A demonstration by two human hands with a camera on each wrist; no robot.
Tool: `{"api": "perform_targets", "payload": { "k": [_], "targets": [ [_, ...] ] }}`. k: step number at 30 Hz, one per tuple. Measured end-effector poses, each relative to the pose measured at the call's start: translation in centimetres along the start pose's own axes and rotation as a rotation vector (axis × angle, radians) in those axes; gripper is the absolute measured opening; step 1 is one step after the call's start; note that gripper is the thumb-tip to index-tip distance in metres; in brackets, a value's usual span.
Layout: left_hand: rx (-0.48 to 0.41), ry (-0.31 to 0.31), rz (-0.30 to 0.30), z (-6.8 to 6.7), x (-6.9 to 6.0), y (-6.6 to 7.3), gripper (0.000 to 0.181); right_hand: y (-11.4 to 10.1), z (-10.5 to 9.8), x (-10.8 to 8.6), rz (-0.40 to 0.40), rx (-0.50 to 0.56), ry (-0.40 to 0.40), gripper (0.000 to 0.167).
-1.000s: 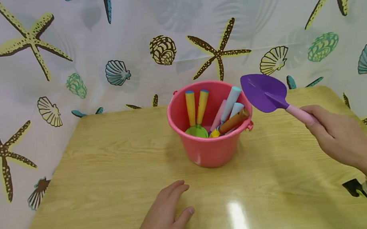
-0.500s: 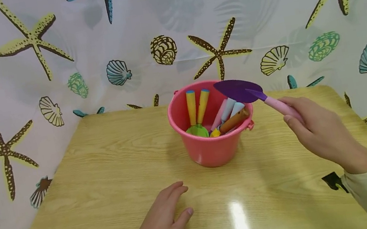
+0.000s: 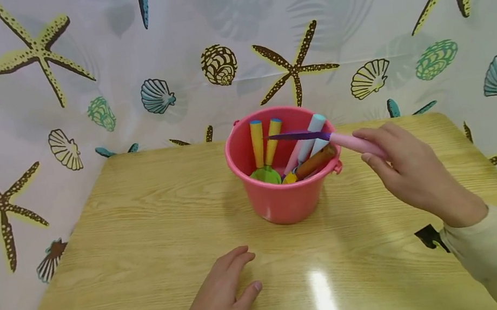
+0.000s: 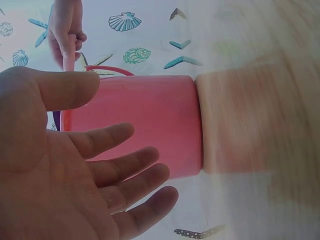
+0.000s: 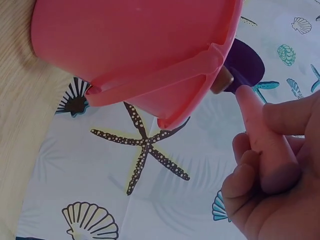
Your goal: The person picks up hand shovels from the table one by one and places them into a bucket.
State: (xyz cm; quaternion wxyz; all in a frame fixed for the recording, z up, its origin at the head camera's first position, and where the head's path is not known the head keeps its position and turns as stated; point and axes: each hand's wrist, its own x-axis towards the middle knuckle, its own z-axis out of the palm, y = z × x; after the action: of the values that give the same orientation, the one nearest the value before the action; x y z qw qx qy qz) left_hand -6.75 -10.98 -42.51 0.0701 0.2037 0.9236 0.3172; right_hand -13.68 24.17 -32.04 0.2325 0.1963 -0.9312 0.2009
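Observation:
My right hand (image 3: 410, 166) grips the pink handle of a toy shovel (image 3: 356, 144); its purple blade lies nearly edge-on above the mouth of a pink bucket (image 3: 288, 203). In the right wrist view, fingers and thumb wrap round the shovel handle (image 5: 265, 140) beside the bucket rim. Several sand tools stand inside the bucket: two with yellow handles (image 3: 258, 145), others with light blue handles (image 3: 315, 124), and one with a brown handle (image 3: 316, 162). Their lower ends are partly hidden. My left hand (image 3: 218, 300) is at the table's near side, fingers extended and holding nothing, in front of the bucket.
The bucket stands on a wood-grain table (image 3: 156, 220). Behind and beside it hangs a white cloth (image 3: 112, 46) printed with starfish and shells. The bucket's handle (image 5: 150, 80) hangs down its side in the right wrist view.
My right hand has moved left with the shovel, from right of the bucket to over its opening. The blade has turned from face-on to nearly edge-on. My left hand stays put.

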Motion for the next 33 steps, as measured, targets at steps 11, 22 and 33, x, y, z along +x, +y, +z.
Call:
{"api": "perform_targets", "payload": {
  "k": [11,22,33],
  "targets": [
    [0.001,0.003,0.003,0.0,0.0,0.0,0.044,-0.9,0.6,0.7,-0.039,0.042,0.021,0.037],
    [0.001,-0.011,0.006,0.2,0.3,-0.1,0.042,-1.3,1.4,1.2,-0.102,0.137,0.077,0.033],
    [0.005,-0.034,0.004,0.3,0.5,-0.2,0.042,-1.4,1.7,1.3,-0.111,0.173,0.075,0.028]
  ]
}}
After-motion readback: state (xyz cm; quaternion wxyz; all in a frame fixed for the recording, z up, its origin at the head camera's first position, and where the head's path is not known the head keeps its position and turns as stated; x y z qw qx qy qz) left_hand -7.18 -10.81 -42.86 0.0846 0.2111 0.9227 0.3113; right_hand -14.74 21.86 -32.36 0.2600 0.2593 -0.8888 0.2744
